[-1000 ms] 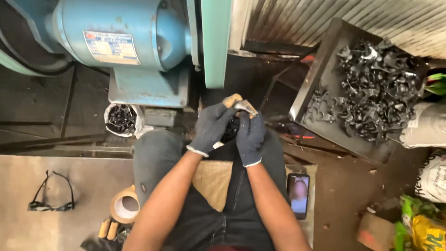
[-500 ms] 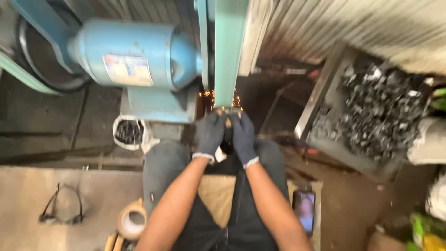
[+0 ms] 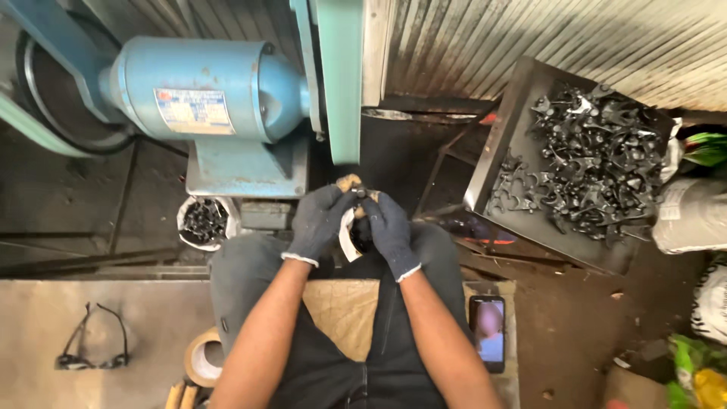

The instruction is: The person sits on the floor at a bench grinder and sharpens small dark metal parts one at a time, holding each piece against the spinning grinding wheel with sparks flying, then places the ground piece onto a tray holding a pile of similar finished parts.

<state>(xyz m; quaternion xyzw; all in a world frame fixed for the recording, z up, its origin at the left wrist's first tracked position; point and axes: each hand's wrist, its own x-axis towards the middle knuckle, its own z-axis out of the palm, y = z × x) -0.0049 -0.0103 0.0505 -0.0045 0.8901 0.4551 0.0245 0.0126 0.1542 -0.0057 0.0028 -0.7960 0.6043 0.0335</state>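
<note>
Motor: a big light-blue motor housing (image 3: 204, 91) fills the upper left of the frame, with a rectangular label (image 3: 184, 111), blue and white with a red band, on its side.
Belt guard: a tall green upright (image 3: 338, 76) runs down from the top centre, ending just above the hands.
Tray: at the upper right, a dark tilted tray (image 3: 503, 144) carries a heap of small black metal parts (image 3: 598, 159).
Sack: a pale sack (image 3: 693, 216) with dark print sits at the right edge, a green and yellow package (image 3: 697, 371) in the lower right corner.
Bucket: a small white bucket (image 3: 203, 221) of black pieces, centre left, under the motor base.
Phone: a lit phone (image 3: 488, 331) lies lower right of centre, beside the person's leg.
Tape: a tan tape roll (image 3: 203, 357), lower left.
Glasses: dark glasses (image 3: 91, 352) on the flat surface, far lower left.
Workpiece: a small dark metal piece (image 3: 356, 191), centre frame, just below the green upright, caught between both gloved hands; much of it is hidden.
Left hand: the left hand (image 3: 322, 220), grey glove, fingers curled tight, gripping the piece from the left.
Right hand: the right hand (image 3: 390, 227), dark glove, fingers closed, pinching it from the right, the two hands touching.
</note>
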